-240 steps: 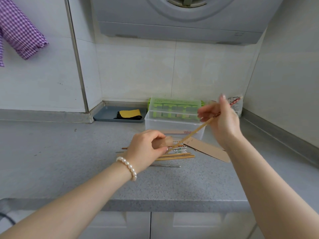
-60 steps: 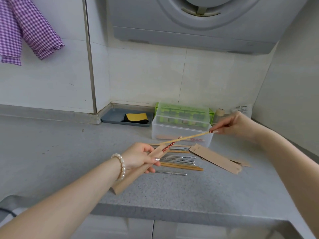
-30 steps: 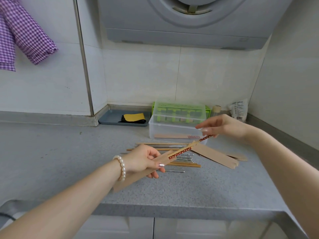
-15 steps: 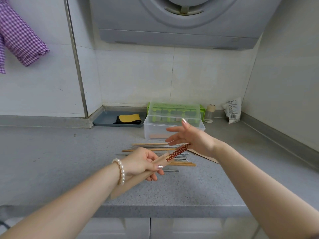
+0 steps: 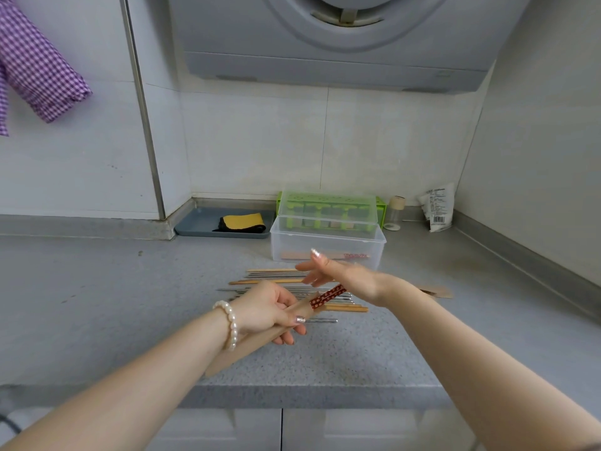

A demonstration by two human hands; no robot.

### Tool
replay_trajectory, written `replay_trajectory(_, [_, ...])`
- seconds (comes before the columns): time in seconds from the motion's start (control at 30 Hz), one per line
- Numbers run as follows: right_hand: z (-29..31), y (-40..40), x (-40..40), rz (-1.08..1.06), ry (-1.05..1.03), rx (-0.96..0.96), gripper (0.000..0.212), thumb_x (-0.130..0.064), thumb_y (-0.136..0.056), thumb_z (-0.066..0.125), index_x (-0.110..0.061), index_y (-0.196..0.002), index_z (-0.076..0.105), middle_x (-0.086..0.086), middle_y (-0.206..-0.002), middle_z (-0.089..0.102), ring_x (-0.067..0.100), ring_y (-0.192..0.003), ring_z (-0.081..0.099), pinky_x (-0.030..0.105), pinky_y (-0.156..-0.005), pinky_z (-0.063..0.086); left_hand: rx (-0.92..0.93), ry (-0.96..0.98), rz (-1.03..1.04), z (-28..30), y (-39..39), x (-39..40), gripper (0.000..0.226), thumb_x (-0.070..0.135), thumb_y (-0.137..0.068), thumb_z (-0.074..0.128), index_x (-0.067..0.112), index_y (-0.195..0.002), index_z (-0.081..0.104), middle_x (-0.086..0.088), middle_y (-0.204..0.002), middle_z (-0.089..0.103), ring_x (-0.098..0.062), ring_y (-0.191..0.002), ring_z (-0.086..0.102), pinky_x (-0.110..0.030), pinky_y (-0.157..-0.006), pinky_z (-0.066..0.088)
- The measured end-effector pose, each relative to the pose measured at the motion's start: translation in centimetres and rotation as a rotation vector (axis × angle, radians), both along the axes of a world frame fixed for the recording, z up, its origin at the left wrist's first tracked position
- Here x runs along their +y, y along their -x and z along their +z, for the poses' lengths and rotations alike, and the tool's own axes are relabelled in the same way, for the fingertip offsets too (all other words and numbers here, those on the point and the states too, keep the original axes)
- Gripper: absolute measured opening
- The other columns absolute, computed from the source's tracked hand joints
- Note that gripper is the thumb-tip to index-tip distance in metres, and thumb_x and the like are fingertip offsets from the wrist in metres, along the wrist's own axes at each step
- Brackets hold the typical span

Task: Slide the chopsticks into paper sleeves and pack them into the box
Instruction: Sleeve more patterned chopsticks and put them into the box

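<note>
My left hand grips a brown paper sleeve that slants down toward the counter edge. A chopstick pair with a red patterned end sticks out of the sleeve's top. My right hand is flat with straight fingers, its palm against that red end. Loose wooden and metal chopsticks lie on the counter under both hands. The clear plastic box stands behind them with one sleeved pair inside. Another paper sleeve lies to the right, partly hidden by my right arm.
A green rack with a clear lid sits behind the box. A grey tray with a yellow and black cloth is at the back left. A small jar and a white packet stand in the back right corner.
The chopsticks have slid deeper into the sleeve; only the red end shows now. My right hand let go of the tip, opened, and pushes with its palm.
</note>
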State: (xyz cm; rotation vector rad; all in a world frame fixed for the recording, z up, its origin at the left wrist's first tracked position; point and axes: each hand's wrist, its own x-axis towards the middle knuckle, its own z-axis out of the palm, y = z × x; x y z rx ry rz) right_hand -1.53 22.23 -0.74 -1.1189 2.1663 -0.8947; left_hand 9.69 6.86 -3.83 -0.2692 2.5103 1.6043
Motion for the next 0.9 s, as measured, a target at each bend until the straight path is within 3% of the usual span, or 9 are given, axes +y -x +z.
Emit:
replay_trajectory(0.13, [0.4,2.1,0.6,-0.235,0.351,-0.225,0.051,-0.054,-0.095,0.025,-0.021,-0.113,0.060,0.006,-0.111,0.063,0.020,-0.100,0.062,0.037,-0.089,0.045,0.047,-0.050,0.009,0.2,-0.2,-0.2,0.009,0.005,-0.088,0.057,0.007,-0.097,0.061,-0.003,-0.077,0.073,-0.011,-0.056,0.066,-0.023,-0.053,0.053])
replay_trajectory(0.2, [0.3,2.8,1.4,-0.306,0.330,-0.218,0.048,-0.048,-0.098,0.029,-0.015,-0.112,0.060,0.010,-0.102,0.062,0.020,-0.089,0.060,0.035,-0.080,0.049,0.071,-0.064,0.017,0.5,-0.2,-0.2,0.010,0.009,-0.090,0.055,0.006,-0.098,0.061,-0.004,-0.078,0.072,-0.011,-0.056,0.065,-0.023,-0.053,0.053])
replay_trajectory(0.37, [-1.6,1.8,1.7,-0.171,0.152,-0.215,0.060,-0.061,-0.091,0.020,-0.024,-0.128,0.048,0.009,-0.110,0.064,0.022,-0.098,0.062,0.034,-0.080,0.053,0.088,-0.082,0.059,0.6,0.0,0.1,0.017,0.013,-0.096,0.046,0.006,-0.101,0.060,-0.006,-0.078,0.072,-0.013,-0.056,0.066,-0.024,-0.054,0.054])
replay_trajectory(0.5, [-1.6,0.5,1.3,-0.150,0.062,0.014,0.051,-0.052,-0.097,0.018,-0.024,-0.136,0.035,0.009,-0.115,0.060,0.018,-0.091,0.064,0.023,-0.070,0.053,0.098,0.003,0.095,0.4,0.3,0.1,0.016,0.016,-0.095,0.048,0.009,-0.094,0.062,-0.006,-0.077,0.073,-0.013,-0.057,0.066,-0.025,-0.055,0.054])
replay_trajectory(0.63, [-1.4,0.3,1.4,-0.123,-0.035,0.249,0.046,-0.042,-0.101,0.021,-0.013,-0.119,0.051,0.009,-0.096,0.064,0.013,-0.071,0.060,0.010,-0.054,0.044,0.096,0.117,0.092,0.6,0.3,0.1,0.018,0.019,-0.095,0.048,0.011,-0.096,0.063,-0.005,-0.081,0.073,-0.012,-0.058,0.066,-0.024,-0.057,0.054])
replay_trajectory(0.7, [-1.6,0.2,1.4,-0.122,-0.014,0.175,0.048,-0.040,-0.101,0.023,-0.008,-0.093,0.057,0.010,-0.078,0.063,0.012,-0.059,0.057,0.016,-0.051,0.044,0.100,0.170,0.091,0.6,0.4,0.2,0.016,0.019,-0.095,0.047,0.014,-0.094,0.062,-0.002,-0.081,0.072,-0.010,-0.059,0.066,-0.023,-0.057,0.054])
replay_trajectory(0.77, [-1.8,0.3,1.6,-0.128,0.058,0.046,0.050,-0.039,-0.101,0.027,-0.009,-0.068,0.050,0.008,-0.061,0.057,0.012,-0.050,0.053,0.022,-0.052,0.042,0.119,0.224,0.094,0.6,0.5,0.5,0.015,0.019,-0.095,0.047,0.016,-0.094,0.062,0.000,-0.080,0.071,-0.007,-0.059,0.066,-0.021,-0.057,0.054])
replay_trajectory(0.9, [-2.3,0.7,2.0,-0.167,0.218,-0.354,0.042,-0.032,-0.101,0.036,-0.012,-0.063,0.036,0.005,-0.054,0.038,0.017,-0.048,0.037,0.023,-0.048,0.034,0.147,0.270,0.092,0.4,0.7,0.8,0.014,0.021,-0.094,0.048,0.019,-0.093,0.062,0.002,-0.080,0.071,-0.009,-0.063,0.067,-0.025,-0.063,0.055])
